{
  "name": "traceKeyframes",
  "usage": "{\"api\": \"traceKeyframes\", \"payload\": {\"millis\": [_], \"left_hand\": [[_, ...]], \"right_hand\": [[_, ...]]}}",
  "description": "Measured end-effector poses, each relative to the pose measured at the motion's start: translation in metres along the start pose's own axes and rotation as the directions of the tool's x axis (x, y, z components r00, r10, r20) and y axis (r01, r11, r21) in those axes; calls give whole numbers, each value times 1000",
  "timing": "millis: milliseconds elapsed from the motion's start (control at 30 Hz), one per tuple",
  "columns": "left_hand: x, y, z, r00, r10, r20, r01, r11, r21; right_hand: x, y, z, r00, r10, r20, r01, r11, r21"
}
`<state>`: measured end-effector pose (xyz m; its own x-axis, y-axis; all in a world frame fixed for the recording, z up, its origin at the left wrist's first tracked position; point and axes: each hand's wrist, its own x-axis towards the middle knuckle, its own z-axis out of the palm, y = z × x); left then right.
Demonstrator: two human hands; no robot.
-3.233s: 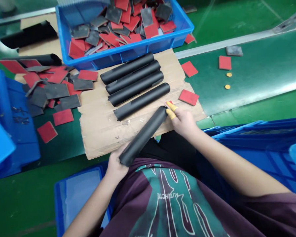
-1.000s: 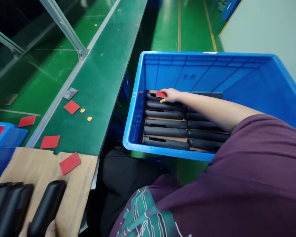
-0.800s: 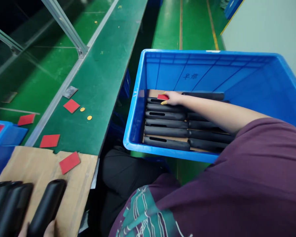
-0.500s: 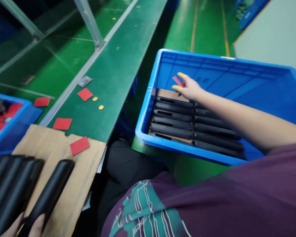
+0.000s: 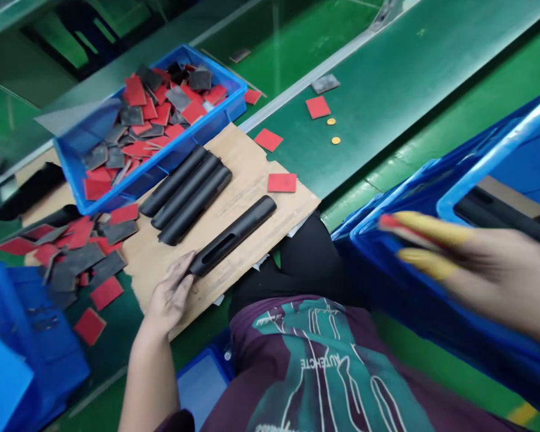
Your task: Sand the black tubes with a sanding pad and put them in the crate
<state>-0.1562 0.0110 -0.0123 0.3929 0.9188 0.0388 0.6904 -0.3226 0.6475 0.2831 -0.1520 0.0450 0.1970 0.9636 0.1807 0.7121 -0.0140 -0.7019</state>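
Note:
My left hand (image 5: 173, 294) grips the near end of a black tube (image 5: 247, 227) with a long slot in its upper side, lying on the cardboard sheet (image 5: 247, 162). My right hand (image 5: 472, 264), blurred, wears yellow finger covers and pinches a red pad (image 5: 405, 231) between thumb and finger, out to the right. Beside the held tube lie several more black tubes (image 5: 198, 201), side by side. One red square pad (image 5: 282, 182) rests near the cardboard's right corner, with another red pad (image 5: 269, 140) at its far edge.
A blue bin (image 5: 236, 99) holds many red and grey pads. Loose pads (image 5: 83, 252) are heaped on the green bench (image 5: 378, 90) at left. Two yellow finger covers (image 5: 335, 141) lie on the bench. A large blue crate (image 5: 513, 129) with black tubes stands at right.
My view has swung left toward the bench. My right hand has come back from over the crate, still pinching the red pad. The left-hand tube now shows its slot on top.

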Motion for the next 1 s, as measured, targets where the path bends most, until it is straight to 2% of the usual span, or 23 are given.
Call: {"api": "traceKeyframes", "payload": {"millis": [67,133,200,300,367,433,500,567,600,667,733,800,867,933,1000], "left_hand": [[-3,-3,6,999,31,-14,-30,999,11],[-4,-3,16,998,49,-24,-48,998,43],[-5,0,28,997,65,-28,-64,997,51],[-8,10,46,996,93,-10,-94,995,-36],[-10,18,55,996,91,-27,-94,986,-136],[-11,27,61,997,37,-72,-54,963,-263],[-12,35,65,995,-52,-82,16,918,-396],[-12,41,67,984,-170,-43,120,832,-542],[-12,44,68,969,-246,-16,184,765,-617],[-12,49,70,919,-394,36,295,622,-726],[-13,54,72,868,-493,66,358,527,-771],[-14,60,74,846,-527,80,381,493,-782],[-15,66,76,826,-556,97,396,449,-801],[-17,71,79,805,-583,115,410,404,-818],[-18,75,81,785,-606,133,419,359,-834]], "right_hand": [[12,-16,49,987,-145,64,144,989,23],[32,-21,98,979,-184,86,185,983,2],[56,-19,137,983,-170,71,177,979,-100],[81,-17,175,993,-108,39,115,964,-239],[81,-27,189,997,-79,-1,76,963,-258],[67,-46,197,994,-105,6,104,970,-220],[51,-64,201,971,-213,108,229,960,-161],[46,-71,198,921,-317,225,351,927,-134],[49,-69,195,913,-322,249,364,920,-146],[63,-57,188,958,-215,189,254,944,-213],[75,-45,184,990,-107,97,125,971,-204],[79,-38,184,989,-112,92,126,978,-169],[78,-34,185,969,-178,170,204,967,-150],[80,-29,185,963,-179,203,214,962,-167],[86,-22,183,987,-116,114,137,971,-194]]}}
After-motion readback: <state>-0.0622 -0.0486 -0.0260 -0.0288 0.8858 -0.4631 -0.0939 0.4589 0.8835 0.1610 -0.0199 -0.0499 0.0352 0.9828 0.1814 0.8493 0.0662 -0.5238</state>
